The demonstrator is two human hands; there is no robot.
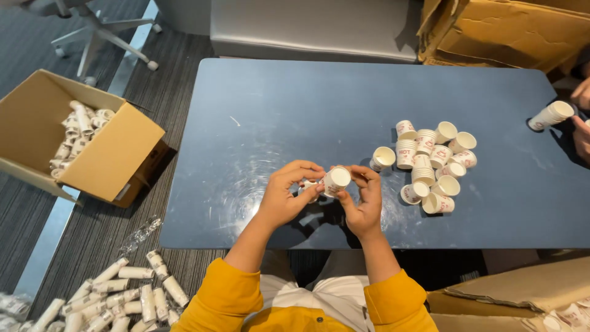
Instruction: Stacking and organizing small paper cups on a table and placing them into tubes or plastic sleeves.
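Both my hands meet over the near middle of the dark blue table (276, 110). My right hand (364, 200) grips a small white paper cup (337, 179) with red print, its open mouth turned up toward me. My left hand (289, 193) pinches another small cup (309, 186) right beside it, mostly hidden by my fingers. The two cups touch or sit nested; I cannot tell which. A loose pile of several like cups (430, 163) lies on the table just right of my hands.
An open cardboard box (104, 154) with stacked cup rolls stands on the floor at left. More cup stacks (123, 295) lie on the floor near my left knee. Another person's hands (581, 117) hold a cup stack (550, 115) at the right edge. Cardboard boxes (510, 31) sit behind.
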